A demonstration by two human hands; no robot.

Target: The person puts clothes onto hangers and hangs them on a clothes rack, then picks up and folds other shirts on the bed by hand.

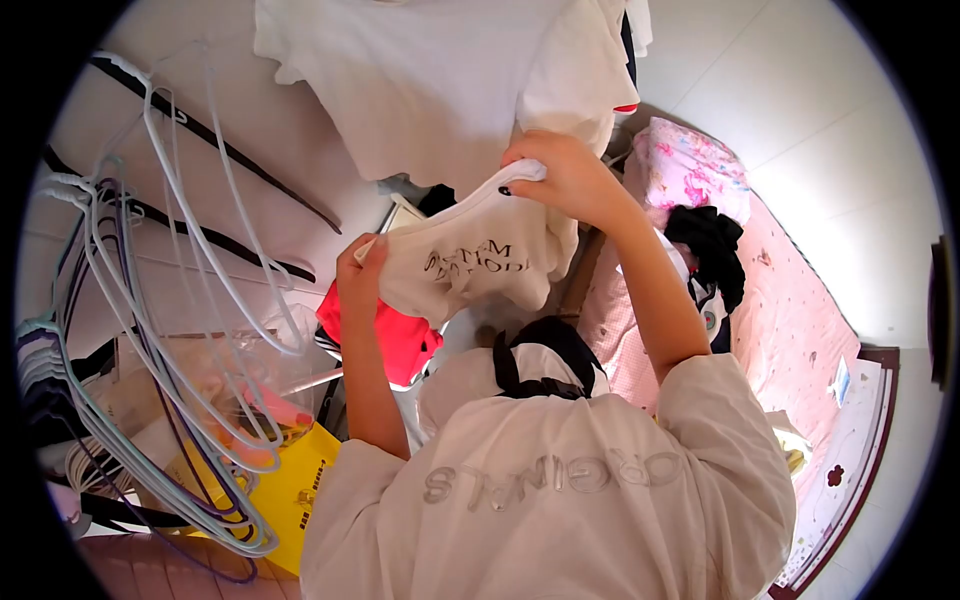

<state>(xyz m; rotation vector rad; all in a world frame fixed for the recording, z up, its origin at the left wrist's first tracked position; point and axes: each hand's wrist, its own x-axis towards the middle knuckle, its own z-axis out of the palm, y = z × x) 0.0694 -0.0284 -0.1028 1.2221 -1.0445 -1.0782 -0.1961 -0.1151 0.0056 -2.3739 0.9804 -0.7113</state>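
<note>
One pale T-shirt with large outlined lettering (560,535) is worn nearest the camera. What's held past it?

Single item: cream cloth garment with black printed letters (465,285), spread between both hands ahead of the waist. White band (478,198) along its top edge is pulled into a slanting line.

Grip status?

Left hand (364,265): thumb and fingers pinched on the band's lower end. Right hand (565,175): fingers curled over the higher end, cloth clamped.

Weak spot?

Left pinch, probably. Only a corner seems to be caught; if more pull is applied from the right, it could be lost. Band could also be overstretched.

If dropped?

Bright red cloth (408,345) is seen by the left forearm (370,385); both could get tangled.

Left flank?

Slim white, purple and pale green hangers (145,345), bunched. Could be snagged if the left elbow is swung out.

Further off?

White garment hung above (430,90) is overlapped by the right hand; contact can't be told. Could be dragged if hands are lifted. Pink patterned bedding (785,265) at right: low risk.
</note>
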